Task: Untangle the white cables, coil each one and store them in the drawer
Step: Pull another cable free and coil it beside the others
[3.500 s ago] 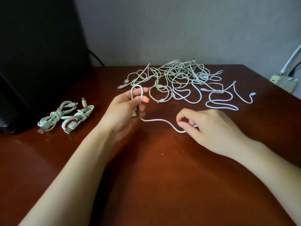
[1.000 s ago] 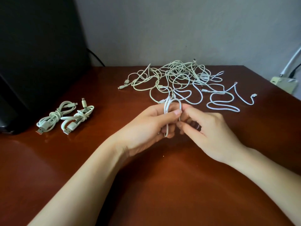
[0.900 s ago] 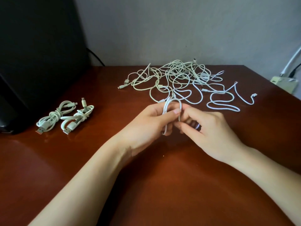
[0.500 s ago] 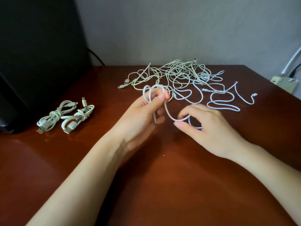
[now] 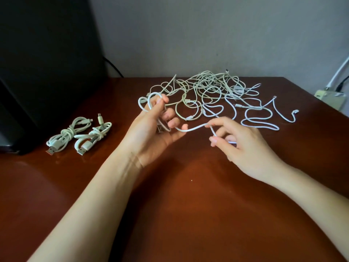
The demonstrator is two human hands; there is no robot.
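My left hand [image 5: 151, 127] holds a couple of loops of a white cable [image 5: 192, 128] between thumb and fingers, with a plug showing at the palm. The free length of that cable runs right to my right hand [image 5: 241, 142], which pinches it between thumb and forefinger just above the table. Behind both hands lies a tangled heap of white cables [image 5: 211, 91] on the brown table [image 5: 188, 205]. Two coiled and knotted cables [image 5: 79, 135] lie at the left. No drawer is in view.
A large black object [image 5: 37, 63] stands at the left rear, close to the coiled cables. A white power strip [image 5: 329, 98] with plugged leads sits beyond the table's right edge. A grey wall closes the back.
My hands, joined one second ago, have drawn apart. The left hand rose and moved left with the loops; the right hand slid right along the cable, stretching a span between them.
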